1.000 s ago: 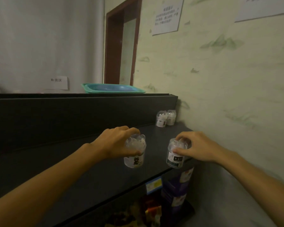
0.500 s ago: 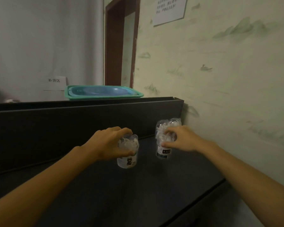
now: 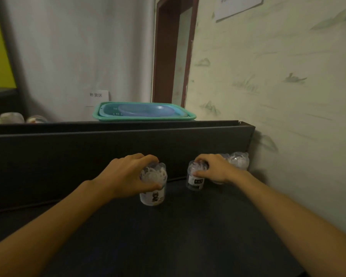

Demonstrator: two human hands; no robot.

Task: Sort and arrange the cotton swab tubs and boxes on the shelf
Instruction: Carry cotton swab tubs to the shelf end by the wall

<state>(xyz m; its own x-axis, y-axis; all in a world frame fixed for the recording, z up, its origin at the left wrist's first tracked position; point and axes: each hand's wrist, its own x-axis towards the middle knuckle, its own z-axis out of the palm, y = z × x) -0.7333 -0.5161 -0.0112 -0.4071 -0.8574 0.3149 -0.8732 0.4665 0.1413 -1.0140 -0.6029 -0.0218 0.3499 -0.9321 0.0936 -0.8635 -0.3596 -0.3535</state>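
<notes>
My left hand grips a clear cotton swab tub with a small dark figure on its label, held from above at the lid. My right hand grips a second clear tub with a black-and-white label, close to the shelf's back panel. Behind my right hand, two more clear tubs stand in the back right corner, partly hidden by the hand. All of them are over the dark shelf. Whether the held tubs touch the shelf I cannot tell.
A dark back panel rises behind the shelf. On top of it lies a teal tray holding a bluish basin. The pale patterned wall closes the right side. A white curtain and a brown door frame stand behind.
Both hands have carried their tubs further back along the shelf toward the back panel. The right tub now sits beside the two corner tubs.
</notes>
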